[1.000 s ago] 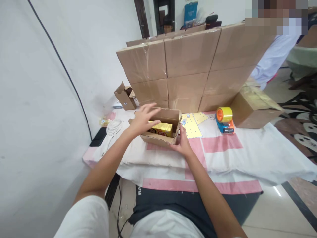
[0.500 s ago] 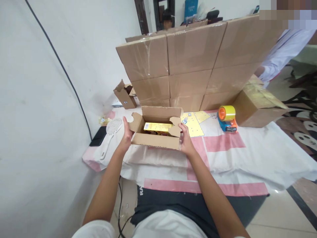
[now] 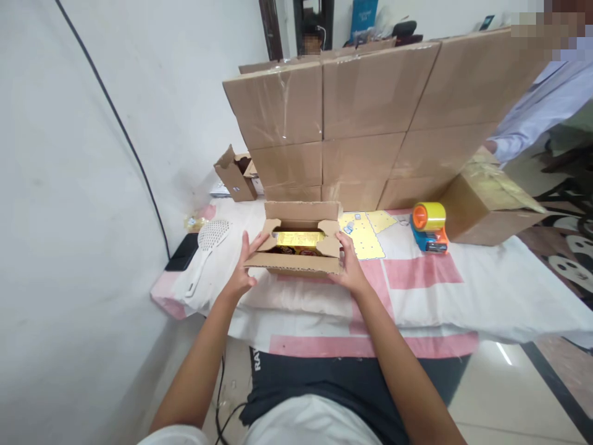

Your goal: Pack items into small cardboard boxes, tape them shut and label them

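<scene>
A small cardboard box (image 3: 301, 262) stands with its top open on the cloth-covered table in front of me. Inside lies a yellow printed carton (image 3: 300, 238), partly covered by the folded-in side flaps. The long front and back flaps stick outward. My left hand (image 3: 244, 267) has its fingers spread, with the fingertips against the left side flap (image 3: 267, 236). At the box's right end, my right hand (image 3: 348, 264) grips the side, its fingers by the right flap (image 3: 330, 238) and its thumb low at the near corner.
Stacked taped cartons (image 3: 365, 123) form a wall behind the box. To the right are a tape dispenser (image 3: 430, 228) and a larger carton (image 3: 491, 198), with a person's sleeve (image 3: 532, 133) behind it. Leftward lie a white perforated skimmer (image 3: 210, 241), a black phone (image 3: 182, 252) and an opened carton (image 3: 237, 179).
The left side flap has gone from sticking outward to folded in over the carton. My left hand has moved from gripping that flap to spread fingers against it. The view has shifted slightly.
</scene>
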`<state>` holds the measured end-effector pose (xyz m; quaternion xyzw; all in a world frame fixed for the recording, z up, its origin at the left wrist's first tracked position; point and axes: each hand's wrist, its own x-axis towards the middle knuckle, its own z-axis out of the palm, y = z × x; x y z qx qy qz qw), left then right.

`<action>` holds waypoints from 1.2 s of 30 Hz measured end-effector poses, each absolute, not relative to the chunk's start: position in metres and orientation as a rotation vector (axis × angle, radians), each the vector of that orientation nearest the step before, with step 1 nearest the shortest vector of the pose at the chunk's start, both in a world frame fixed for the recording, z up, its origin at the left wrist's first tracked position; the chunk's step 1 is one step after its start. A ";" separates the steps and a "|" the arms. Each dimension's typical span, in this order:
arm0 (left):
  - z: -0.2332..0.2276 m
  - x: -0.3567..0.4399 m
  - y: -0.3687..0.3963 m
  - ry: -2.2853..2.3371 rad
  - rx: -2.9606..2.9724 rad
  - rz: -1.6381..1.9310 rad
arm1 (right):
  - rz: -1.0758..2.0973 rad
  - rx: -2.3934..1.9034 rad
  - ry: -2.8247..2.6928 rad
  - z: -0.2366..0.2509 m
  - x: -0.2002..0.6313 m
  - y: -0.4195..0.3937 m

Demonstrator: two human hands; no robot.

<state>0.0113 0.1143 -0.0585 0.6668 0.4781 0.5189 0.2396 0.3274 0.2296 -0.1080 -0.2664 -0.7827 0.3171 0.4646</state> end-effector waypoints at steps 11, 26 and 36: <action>-0.055 0.030 0.138 1.845 1.227 1.741 | 0.721 -0.693 -1.959 -0.114 0.327 0.226; -0.023 0.038 0.135 2.039 1.818 1.372 | 0.883 -0.570 -1.675 -0.059 0.310 0.253; -0.012 0.095 0.136 2.119 2.259 0.934 | 0.656 -0.950 -1.624 -0.063 0.389 0.248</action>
